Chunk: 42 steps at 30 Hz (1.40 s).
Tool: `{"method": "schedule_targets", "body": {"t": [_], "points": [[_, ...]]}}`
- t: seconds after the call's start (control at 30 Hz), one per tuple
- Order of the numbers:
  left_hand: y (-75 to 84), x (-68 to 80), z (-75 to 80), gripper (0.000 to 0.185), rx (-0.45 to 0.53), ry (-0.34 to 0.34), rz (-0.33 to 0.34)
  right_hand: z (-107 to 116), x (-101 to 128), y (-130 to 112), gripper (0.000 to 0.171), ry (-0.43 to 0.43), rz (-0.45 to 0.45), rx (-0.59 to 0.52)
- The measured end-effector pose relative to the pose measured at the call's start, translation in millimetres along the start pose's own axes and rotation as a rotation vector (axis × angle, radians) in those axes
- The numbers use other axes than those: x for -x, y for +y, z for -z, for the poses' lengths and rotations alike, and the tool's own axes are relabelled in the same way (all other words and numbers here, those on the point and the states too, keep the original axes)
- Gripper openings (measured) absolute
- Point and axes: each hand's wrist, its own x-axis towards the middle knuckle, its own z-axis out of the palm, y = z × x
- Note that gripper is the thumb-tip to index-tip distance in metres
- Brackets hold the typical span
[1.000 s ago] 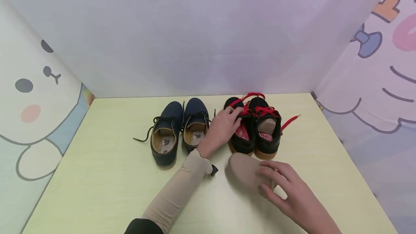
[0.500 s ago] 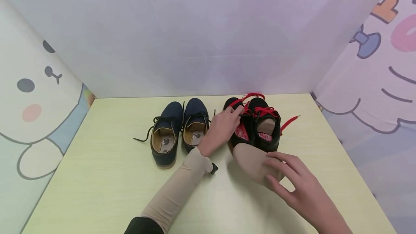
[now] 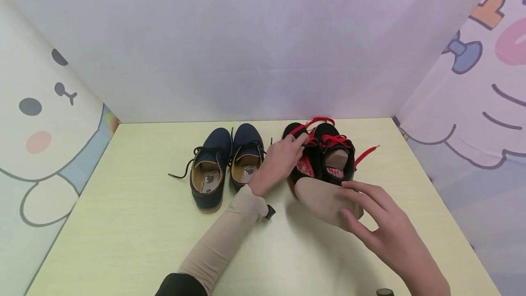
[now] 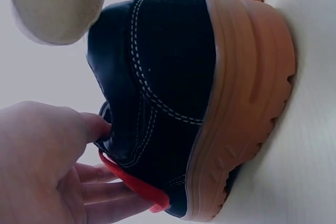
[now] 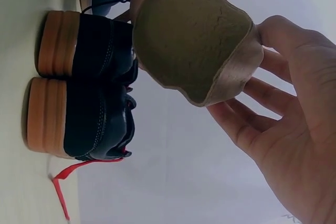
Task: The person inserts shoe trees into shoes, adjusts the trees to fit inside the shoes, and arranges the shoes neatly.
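Observation:
A pair of black lace-up shoes with red laces and tan soles stands at the right of the table. My left hand (image 3: 277, 163) grips the left black shoe (image 4: 168, 66) near its tongue, thumb inside the opening and fingers outside by the red lace (image 4: 136, 182). My right hand (image 3: 382, 227) pinches a beige moulded shoe insert (image 3: 326, 200) between thumb and fingers. Raised over the table, the insert partly covers the heels of the shoes in the head view. Its hollow side shows in the right wrist view. A similar beige insert (image 3: 337, 159) sits inside the right black shoe (image 5: 86, 119).
A pair of navy shoes (image 3: 218, 143) with dark laces stands to the left, close to my left wrist. One loose red lace end (image 3: 365, 156) trails right on the pale table (image 3: 123, 232). White walls (image 3: 246, 58) bound the back and sides.
My right hand has carried the insert upward and slightly to the right, so it now overlaps the shoe heels in the head view. The left hand keeps its hold on the left black shoe.

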Motion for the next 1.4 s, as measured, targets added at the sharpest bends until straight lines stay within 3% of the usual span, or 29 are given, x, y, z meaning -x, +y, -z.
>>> {"method": "schedule_targets", "body": {"t": [0.37, 0.77, 1.0, 1.2, 1.4], "points": [[-0.9, -1.1, 1.7, 0.017, 0.020, -0.026, 0.004, 3, -9, 6, 0.047, 0.036, 0.001, 0.034], [-2.8, -0.8, 2.2, 0.016, 0.054, -0.049, 0.016, -5, -15, 21, 0.056, -0.090, -0.102, 0.112], [-3.6, -0.1, 3.7, 0.017, 0.050, -0.047, 0.025, -20, -24, 27, 0.053, -0.086, -0.049, 0.126], [-3.0, -0.8, 5.1, 0.017, 0.061, -0.065, 0.021, -31, -31, 27, 0.030, -0.053, -0.005, 0.133], [-2.0, -1.2, 6.7, 0.017, 0.060, -0.082, 0.021, -41, -37, 27, 0.045, -0.015, 0.031, 0.184]]}}
